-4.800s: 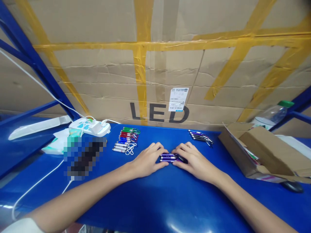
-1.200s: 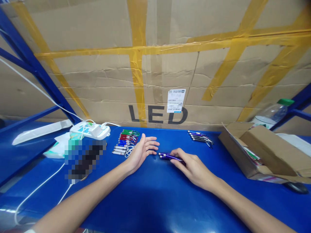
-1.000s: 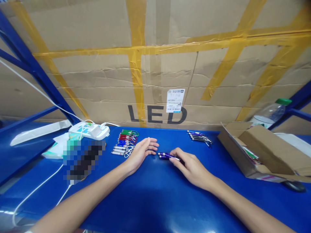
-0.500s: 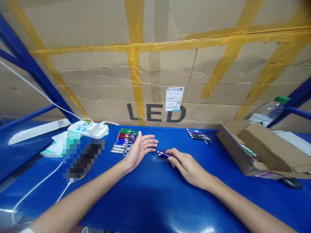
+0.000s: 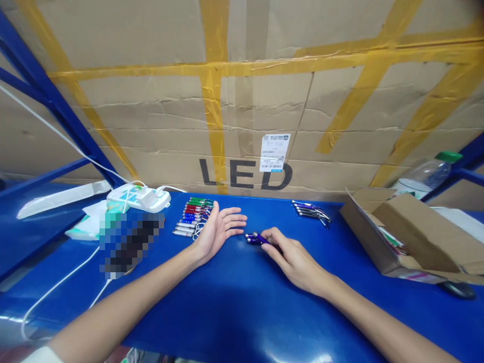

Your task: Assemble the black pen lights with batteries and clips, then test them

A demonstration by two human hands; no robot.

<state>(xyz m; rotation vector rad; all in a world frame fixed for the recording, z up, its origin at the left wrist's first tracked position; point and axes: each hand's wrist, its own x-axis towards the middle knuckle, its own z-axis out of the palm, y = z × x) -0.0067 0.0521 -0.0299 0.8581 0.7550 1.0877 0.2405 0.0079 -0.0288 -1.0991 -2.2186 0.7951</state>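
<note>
My right hand (image 5: 289,252) pinches a purple keychain flashlight (image 5: 260,238) between thumb and fingers, low over the blue tabletop. At least one more purple flashlight lies against it with its silver end pointing left; whether the fingers grip that one too I cannot tell. My left hand (image 5: 217,234) rests on its edge, open, palm turned to the right and fingers stretched. It holds nothing and partly covers a row of keychain flashlights (image 5: 189,219) in green, red, blue and silver. Right of centre, a smaller group of blue and black flashlights (image 5: 308,209) lies on the tabletop.
On the right stands an open cardboard box (image 5: 378,247) with more flashlights inside, a bottle with a green cap (image 5: 448,157) behind it. A white power strip (image 5: 139,196), cables and a blurred dark object (image 5: 132,247) occupy the left. A large taped carton (image 5: 170,126) closes off the back.
In my right hand the purple flashlight has turned, its silver end now tilted up beside the other one. My left hand has stayed about where it was. The view has shifted slightly.
</note>
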